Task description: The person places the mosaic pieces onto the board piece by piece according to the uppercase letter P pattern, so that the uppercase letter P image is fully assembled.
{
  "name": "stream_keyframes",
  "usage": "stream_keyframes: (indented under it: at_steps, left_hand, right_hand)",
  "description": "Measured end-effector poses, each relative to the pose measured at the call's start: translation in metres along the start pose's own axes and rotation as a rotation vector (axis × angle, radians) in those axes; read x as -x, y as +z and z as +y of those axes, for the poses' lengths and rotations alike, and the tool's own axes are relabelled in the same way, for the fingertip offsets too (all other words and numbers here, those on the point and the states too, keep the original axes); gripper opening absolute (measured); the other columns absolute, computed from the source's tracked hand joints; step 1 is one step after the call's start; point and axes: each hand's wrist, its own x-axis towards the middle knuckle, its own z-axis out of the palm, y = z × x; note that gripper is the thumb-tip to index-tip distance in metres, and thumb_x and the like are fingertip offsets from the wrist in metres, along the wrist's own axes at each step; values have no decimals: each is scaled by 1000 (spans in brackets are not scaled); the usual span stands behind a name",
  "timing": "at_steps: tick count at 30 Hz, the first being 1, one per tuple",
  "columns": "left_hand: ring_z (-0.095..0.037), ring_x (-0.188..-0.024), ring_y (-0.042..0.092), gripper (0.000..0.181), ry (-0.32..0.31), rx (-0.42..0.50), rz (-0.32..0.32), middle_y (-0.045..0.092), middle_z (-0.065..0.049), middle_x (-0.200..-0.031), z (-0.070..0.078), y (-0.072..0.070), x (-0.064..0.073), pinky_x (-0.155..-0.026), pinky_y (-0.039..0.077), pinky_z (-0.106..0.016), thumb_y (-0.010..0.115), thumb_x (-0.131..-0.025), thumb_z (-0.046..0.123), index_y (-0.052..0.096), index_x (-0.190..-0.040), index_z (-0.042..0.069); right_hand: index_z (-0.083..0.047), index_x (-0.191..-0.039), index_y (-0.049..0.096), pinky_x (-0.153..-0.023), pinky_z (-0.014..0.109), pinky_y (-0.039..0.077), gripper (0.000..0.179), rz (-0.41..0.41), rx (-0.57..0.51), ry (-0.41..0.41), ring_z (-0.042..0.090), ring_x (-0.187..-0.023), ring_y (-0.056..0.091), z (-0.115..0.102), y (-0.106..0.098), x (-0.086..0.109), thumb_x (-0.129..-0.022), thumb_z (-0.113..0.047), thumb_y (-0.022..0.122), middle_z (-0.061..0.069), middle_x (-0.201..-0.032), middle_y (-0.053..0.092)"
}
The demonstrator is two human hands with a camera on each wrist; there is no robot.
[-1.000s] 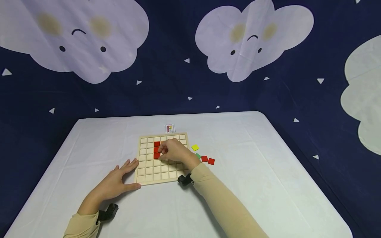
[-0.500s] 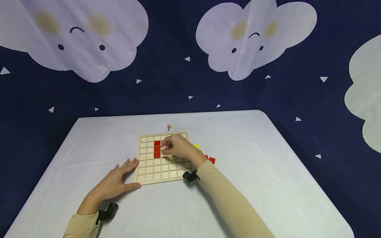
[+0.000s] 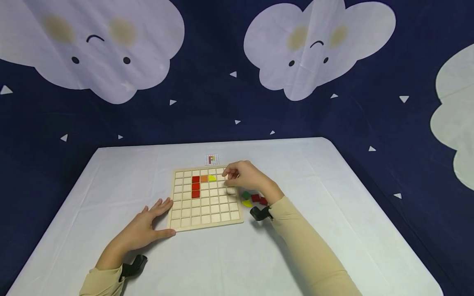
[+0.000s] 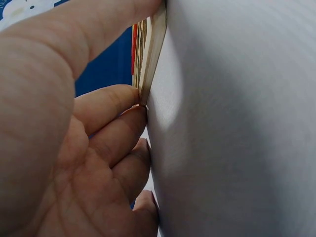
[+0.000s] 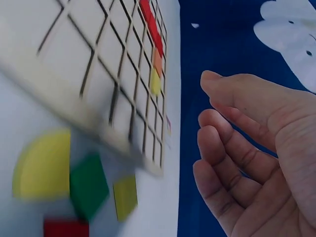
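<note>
A wooden grid board (image 3: 205, 210) lies on the table. On it are a column of red square tiles (image 3: 196, 186), an orange square tile (image 3: 204, 178) beside the top one, and a yellow quarter-round tile (image 3: 212, 178) to the right of that. My left hand (image 3: 142, 228) rests at the board's left side, fingers spread, fingertips and thumb against its edge (image 4: 154, 54). Above the board's right edge hovers my right hand (image 3: 246, 176). Its fingers are loosely bent, and nothing shows between thumb and fingertips (image 5: 210, 133) in the right wrist view.
Right of the board lie a green tile (image 3: 246, 195), another yellow quarter-round tile (image 3: 247, 203) and two red tiles (image 3: 255, 198). The right wrist view adds a yellow square tile (image 5: 126, 196). Behind the board is a small printed pattern card (image 3: 212, 159).
My right hand has moved right from the board's middle to its right edge, uncovering the orange tile and yellow quarter-round tile. The left hand has stayed in place.
</note>
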Motion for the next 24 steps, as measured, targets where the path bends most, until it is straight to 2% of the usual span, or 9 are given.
stream_keyframes:
  at_steps: [4,11,14,24]
  left_hand:
    - [-54,-160,28,101,-7,-5,2,39,-22,-170,1,1,1,-126,19,-79,92,-81,45,46,-161,1]
    - [-54,-159,28,101,-2,-5,2,40,-22,-170,1,1,1,-126,19,-79,92,-82,45,47,-161,1]
    - [-53,-159,29,100,1,-8,4,40,-22,-170,1,2,2,-126,20,-79,92,-82,44,47,-160,1]
    - [-53,-159,30,100,8,-15,7,41,-22,-169,1,1,2,-125,20,-79,92,-82,44,48,-160,0]
  right_hand:
    - [-2,-117,78,-83,25,60,26,-11,18,15,11,-89,67,10,-13,13,-94,-12,82,3,-98,76]
    - [-5,-116,79,-94,34,61,24,-76,42,35,15,-94,68,32,-33,35,-92,-2,76,7,-101,77]
    - [-6,-117,78,-96,36,61,27,-104,46,60,15,-97,69,40,-38,46,-90,-1,78,8,-104,78]
    - [-7,-117,78,-83,29,55,33,-149,-11,168,15,-91,64,61,-47,71,-85,-5,86,8,-102,74]
